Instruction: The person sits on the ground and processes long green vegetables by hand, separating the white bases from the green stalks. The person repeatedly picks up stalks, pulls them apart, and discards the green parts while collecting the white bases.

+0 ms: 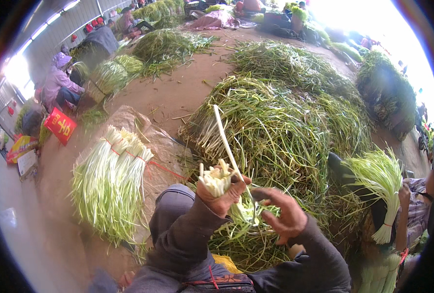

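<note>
My left hand [222, 199] grips a bunch of pale leafy stalks [217, 180], cut white ends up and green leaves hanging below the fist. One longer white stalk [226, 141] slants up past the thumb of that hand, apart from the bunch. Just to the right, my right hand [284, 214] has its fingers spread beside this stalk's lower part. Nothing shows clearly between those fingers. A large heap of untrimmed green stalks [268, 135] lies right before me. Beneath my hands are loose green leaves [253, 249], partly covered by my arms.
Cleaned bundles [110, 186] bound with red string lie on a tan sheet [169, 154] at left. A person at right [418, 201] holds a tied bundle [381, 194]. Another person [61, 82] sits at far left near a red bag [60, 126]. More heaps [286, 62] stand beyond.
</note>
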Motion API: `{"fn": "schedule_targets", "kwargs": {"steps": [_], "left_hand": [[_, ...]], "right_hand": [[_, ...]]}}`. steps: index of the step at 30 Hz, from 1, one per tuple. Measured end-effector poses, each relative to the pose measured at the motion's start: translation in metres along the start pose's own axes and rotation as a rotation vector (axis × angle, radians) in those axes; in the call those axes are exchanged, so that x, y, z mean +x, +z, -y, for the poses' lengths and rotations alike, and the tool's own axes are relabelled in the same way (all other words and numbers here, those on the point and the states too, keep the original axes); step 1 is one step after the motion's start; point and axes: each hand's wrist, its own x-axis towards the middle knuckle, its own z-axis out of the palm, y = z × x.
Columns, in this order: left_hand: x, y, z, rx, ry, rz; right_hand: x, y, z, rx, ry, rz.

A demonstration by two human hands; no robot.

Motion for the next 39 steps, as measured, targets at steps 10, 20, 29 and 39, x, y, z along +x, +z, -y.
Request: {"fn": "schedule_targets", "kwargs": {"steps": [10, 20, 29, 39], "left_hand": [[0.003, -0.017, -0.002, 0.458, 0.352, 0.008], [-0.001, -0.026, -0.014, 0.030, -0.004, -0.118], [-0.014, 0.001, 0.004, 0.600, 0.194, 0.688], [-0.030, -0.075, -0.002, -0.669, -0.237, 0.547]], "right_hand": [[-0.017, -0.008, -0.012, -0.213, -0.038, 0.187], [-0.018, -0.025, -0.011, -0.301, -0.035, 0.099], [0.037, -0.006, 0.067, -0.125, -0.254, 0.350], [0.125, -0.002, -0.229, -0.130, 0.801, 0.119]]}}
